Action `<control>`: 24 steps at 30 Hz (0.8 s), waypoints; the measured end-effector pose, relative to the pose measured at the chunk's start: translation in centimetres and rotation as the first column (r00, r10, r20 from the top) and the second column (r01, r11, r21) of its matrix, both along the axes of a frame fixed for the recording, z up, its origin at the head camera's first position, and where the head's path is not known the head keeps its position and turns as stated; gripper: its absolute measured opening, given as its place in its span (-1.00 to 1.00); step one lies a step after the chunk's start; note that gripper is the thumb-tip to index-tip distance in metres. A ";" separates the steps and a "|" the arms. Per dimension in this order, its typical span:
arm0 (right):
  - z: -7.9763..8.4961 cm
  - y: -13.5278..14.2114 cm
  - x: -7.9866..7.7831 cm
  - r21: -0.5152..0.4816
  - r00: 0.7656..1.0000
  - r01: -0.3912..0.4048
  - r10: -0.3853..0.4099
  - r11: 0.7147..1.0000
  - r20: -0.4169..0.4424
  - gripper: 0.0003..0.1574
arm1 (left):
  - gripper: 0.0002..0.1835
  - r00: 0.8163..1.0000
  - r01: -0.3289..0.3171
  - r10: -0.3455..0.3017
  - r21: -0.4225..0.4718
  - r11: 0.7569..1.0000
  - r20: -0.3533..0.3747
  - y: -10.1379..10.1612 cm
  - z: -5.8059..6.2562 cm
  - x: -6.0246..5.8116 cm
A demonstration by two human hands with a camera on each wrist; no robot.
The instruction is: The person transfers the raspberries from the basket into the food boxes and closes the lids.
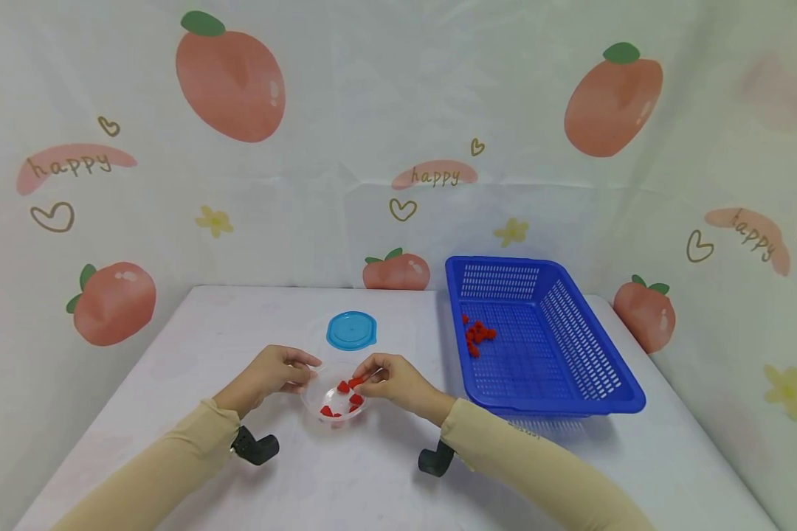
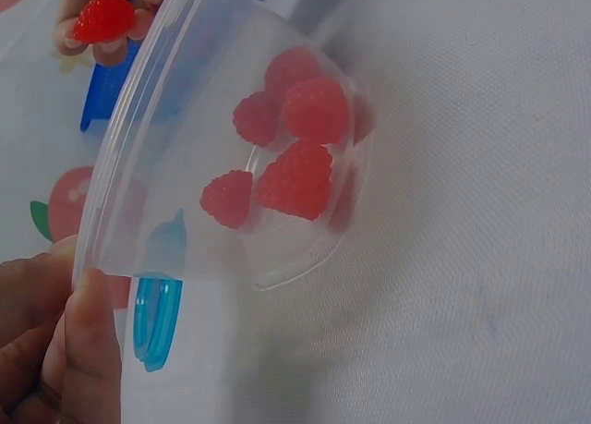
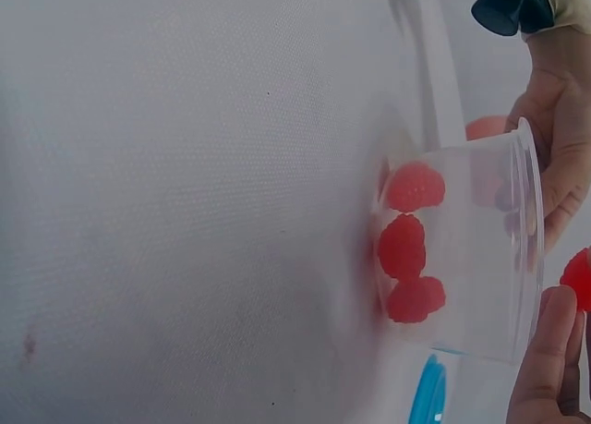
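Note:
A clear plastic bowl [image 1: 311, 404] stands on the table in front of me. My left hand [image 1: 268, 377] pinches its rim on the left side, thumb and fingers on either face of the wall in the left wrist view. Several red raspberries [image 2: 297, 180] lie at the bottom of the bowl, seen through its wall. At the right side of the rim, my right hand [image 1: 398, 385] holds another raspberry [image 2: 104, 18] between thumb and fingers. That raspberry is above the bowl's rim, clear of those inside.
Behind the bowl a light blue lid [image 1: 351, 330] lies flat on the white-covered table [image 1: 252, 479]. To the right is a large blue slotted basket [image 1: 544, 376], with several more raspberries [image 1: 480, 334] gathered along its left side. A fruit-printed cloth [image 1: 345, 110] hangs behind.

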State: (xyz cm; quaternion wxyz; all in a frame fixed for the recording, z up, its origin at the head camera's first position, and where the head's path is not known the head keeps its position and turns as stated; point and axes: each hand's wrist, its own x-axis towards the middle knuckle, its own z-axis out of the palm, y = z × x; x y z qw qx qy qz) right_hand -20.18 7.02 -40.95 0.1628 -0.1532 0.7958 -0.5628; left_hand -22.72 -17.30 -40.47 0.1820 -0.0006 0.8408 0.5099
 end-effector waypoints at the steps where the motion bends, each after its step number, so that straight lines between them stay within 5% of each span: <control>1: 0.0 0.0 0.0 0.005 1.000 0.003 -0.003 1.000 0.000 -0.80 | -0.68 1.000 0.000 0.000 0.001 1.000 0.000 0.0 0.0 0.0; 24: 0.1 -0.1 -0.1 -0.001 1.000 -0.002 0.002 1.000 0.007 -0.68 | -0.68 1.000 -0.017 0.017 -0.002 1.000 0.011 0.1 0.0 0.0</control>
